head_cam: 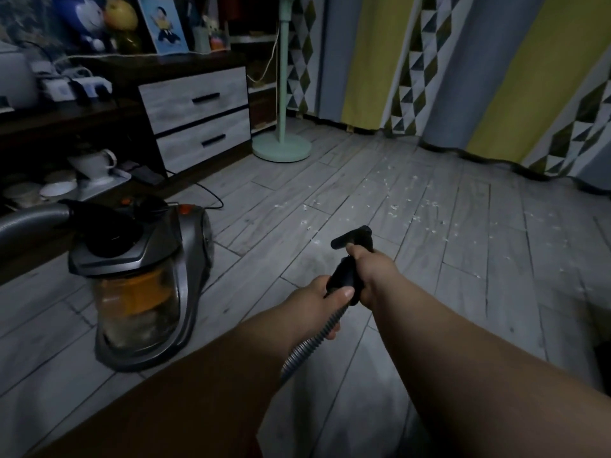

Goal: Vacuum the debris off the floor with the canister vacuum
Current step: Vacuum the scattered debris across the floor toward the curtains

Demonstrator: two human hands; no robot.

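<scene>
Both hands on the tool here. The right hand [372, 269] is wrapped round the front of the black hose handle [344, 276], fingers curled under it. The left hand [314, 297] clamps the back end, thumb laid on top, right where the ribbed hose [310, 350] comes out. A firm two-handed hold, nothing loose.

Just ahead of the right knuckles sits the small black nozzle [351, 238], aimed forward and down at the plank floor [496, 309]. Whether its mouth touches the boards, I can't tell from this angle.

The debris [393, 213], a scatter of white flecks, lies mostly beyond the nozzle and off to the right, spreading toward the patterned curtain [463, 77]. One or two flecks sit just left of the nozzle. So, by my reading, the clean-up is barely started.

To do this pass well, I'd bring the mouth down flat and low and take the nearest flecks first. Then slow, overlapping strokes outward, because quick ones could scatter such light bits.

The canister vacuum [142, 279] stands well to the left with its power cord [211, 196] trailing behind it, so mind the hose slack on the long reaches. Near the curtain hem, ease off, since the fabric could be drawn into the nozzle.
</scene>
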